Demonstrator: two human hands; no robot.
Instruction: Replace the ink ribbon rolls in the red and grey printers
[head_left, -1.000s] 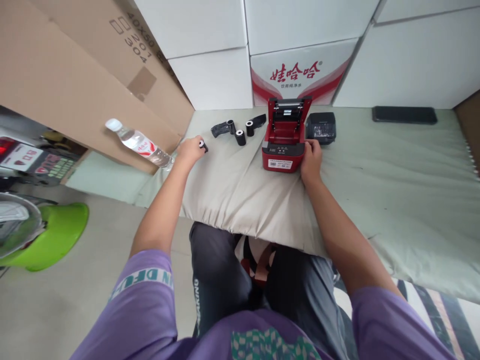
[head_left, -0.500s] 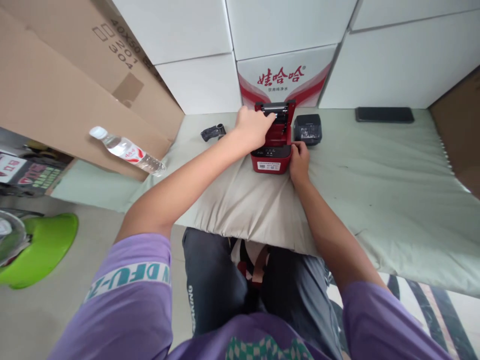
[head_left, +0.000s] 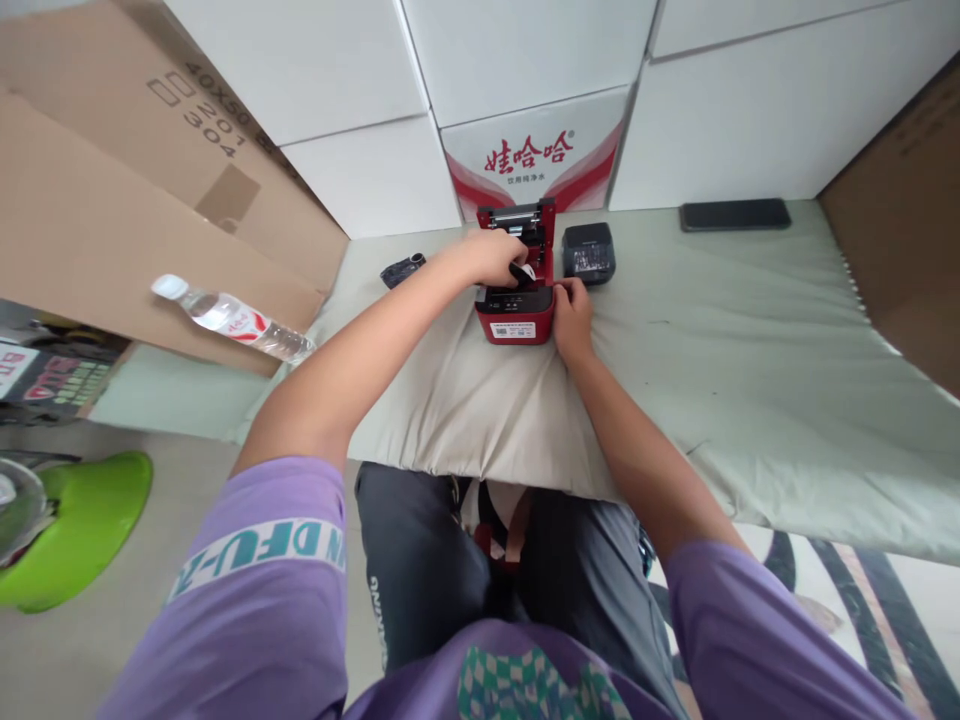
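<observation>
A small red and black label printer (head_left: 514, 329) stands on the cloth cover with its lid tipped up at the back. My left hand (head_left: 495, 258) reaches into the open compartment, its fingers closed on a small black-and-white part (head_left: 523, 272). What exactly this part is cannot be made out, as my fingers cover much of it. Against the printer's right side, my right hand (head_left: 573, 315) is closed, fingers curled at the edge, holding the body. Just behind that hand sits a dark, boxy object (head_left: 589, 253) with a shiny front.
A black plastic-looking item (head_left: 403, 270) lies left of the printer. A water bottle (head_left: 232, 318) leans beside a cardboard box (head_left: 112, 190). White cartons (head_left: 525, 60) form a wall at the back. A flat black phone-like object (head_left: 735, 215) lies to the right.
My left hand has moved from the raised lid down into the printer's compartment, and a black-and-white part now shows at its fingers. My right hand stays at the printer's side. The view has shifted slightly.
</observation>
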